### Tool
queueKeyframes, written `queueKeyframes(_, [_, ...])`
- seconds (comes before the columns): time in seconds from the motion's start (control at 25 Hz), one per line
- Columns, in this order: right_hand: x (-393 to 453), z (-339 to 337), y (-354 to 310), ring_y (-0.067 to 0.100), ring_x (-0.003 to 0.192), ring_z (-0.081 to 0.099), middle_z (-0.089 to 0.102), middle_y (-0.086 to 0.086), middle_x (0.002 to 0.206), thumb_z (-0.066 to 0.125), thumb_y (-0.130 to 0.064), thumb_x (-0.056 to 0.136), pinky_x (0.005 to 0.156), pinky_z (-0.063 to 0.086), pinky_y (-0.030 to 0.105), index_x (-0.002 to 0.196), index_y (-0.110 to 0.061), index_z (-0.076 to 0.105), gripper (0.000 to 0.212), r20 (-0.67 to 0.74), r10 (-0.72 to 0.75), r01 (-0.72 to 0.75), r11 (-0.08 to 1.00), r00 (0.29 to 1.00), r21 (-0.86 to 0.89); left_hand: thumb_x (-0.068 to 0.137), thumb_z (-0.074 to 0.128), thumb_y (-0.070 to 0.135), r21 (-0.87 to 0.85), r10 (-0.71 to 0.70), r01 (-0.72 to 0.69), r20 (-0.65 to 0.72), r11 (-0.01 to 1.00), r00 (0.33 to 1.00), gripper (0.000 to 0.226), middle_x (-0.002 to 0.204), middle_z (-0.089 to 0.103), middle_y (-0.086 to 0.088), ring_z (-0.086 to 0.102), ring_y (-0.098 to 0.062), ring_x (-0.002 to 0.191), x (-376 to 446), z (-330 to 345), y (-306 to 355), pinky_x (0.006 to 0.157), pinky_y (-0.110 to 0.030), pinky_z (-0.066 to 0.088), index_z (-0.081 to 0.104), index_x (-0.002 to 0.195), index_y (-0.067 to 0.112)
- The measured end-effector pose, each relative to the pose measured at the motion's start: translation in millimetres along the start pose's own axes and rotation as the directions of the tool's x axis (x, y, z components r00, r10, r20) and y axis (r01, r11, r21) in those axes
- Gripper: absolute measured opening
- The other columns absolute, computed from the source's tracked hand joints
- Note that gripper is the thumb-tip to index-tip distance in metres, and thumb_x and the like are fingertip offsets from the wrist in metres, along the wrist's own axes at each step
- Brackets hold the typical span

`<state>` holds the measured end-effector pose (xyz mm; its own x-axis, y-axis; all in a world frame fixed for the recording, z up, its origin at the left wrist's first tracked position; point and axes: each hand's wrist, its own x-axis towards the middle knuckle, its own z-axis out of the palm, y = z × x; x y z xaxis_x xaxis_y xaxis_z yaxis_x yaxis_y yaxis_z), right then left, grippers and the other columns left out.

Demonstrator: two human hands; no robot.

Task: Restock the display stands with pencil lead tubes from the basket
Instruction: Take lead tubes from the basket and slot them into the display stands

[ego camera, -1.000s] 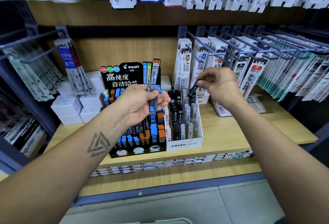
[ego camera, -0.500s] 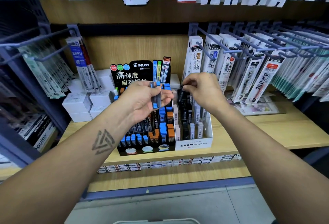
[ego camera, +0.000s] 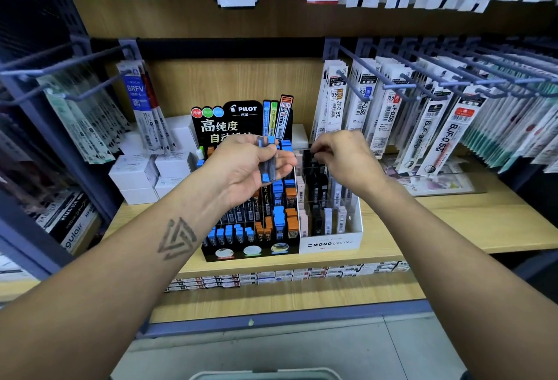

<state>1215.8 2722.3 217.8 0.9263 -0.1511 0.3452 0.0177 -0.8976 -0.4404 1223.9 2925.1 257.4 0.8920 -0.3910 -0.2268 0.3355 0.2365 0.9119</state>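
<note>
My left hand (ego camera: 241,168) grips a small bunch of blue-capped pencil lead tubes (ego camera: 268,162) above the black Pilot display stand (ego camera: 241,254), which holds rows of blue-capped and orange-capped tubes. My right hand (ego camera: 347,162) hovers over the back rows of the white MONO display stand (ego camera: 332,243). Its fingertips pinch the top of a black lead tube (ego camera: 314,150) that stands down in a back slot. The basket (ego camera: 262,375) shows only as a pale rim at the bottom edge.
Both stands sit on a wooden shelf (ego camera: 453,222). Metal pegs (ego camera: 392,77) with hanging refill packs jut out on the right and on the left. White boxes (ego camera: 136,174) are stacked left of the Pilot stand. More packs hang along the top.
My right hand has come down and to the left from the peg area, lowering the black tube into the back of the white stand. My left hand has stayed put with its tubes.
</note>
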Motion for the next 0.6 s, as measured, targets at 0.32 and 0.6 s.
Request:
queueKeyframes(0.32, [4.2,-2.1,0.2,0.021,0.097,0.069,0.075,0.003,0.104,0.067,-0.009,0.094,0.091,0.057,0.04,0.107,-0.021,0.077,0.02,-0.006,0.023,-0.023,1.0,1.0,0.0,0.101,0.044,-0.009,-0.001,-0.003,0.003,0.0,1.0,1.0,0.031,0.086,0.073,-0.027,0.075,-0.029,0.073,1.6,0.5,-1.4,0.06,-0.032,0.061,0.045,0.132,-0.01])
queueKeyframes(0.6, [3.1,3.3,0.7,0.022,0.103,0.067,0.073,0.003,0.111,0.063,-0.006,0.095,0.096,0.055,0.039,0.108,-0.018,0.077,0.022,0.035,-0.037,0.039,0.997,0.999,-0.067,0.101,0.044,-0.009,0.006,-0.006,0.006,0.005,1.0,1.0,0.029,0.086,0.073,-0.028,0.075,-0.03,0.074,3.0,0.1,-2.7,0.059,-0.033,0.06,0.046,0.13,-0.009])
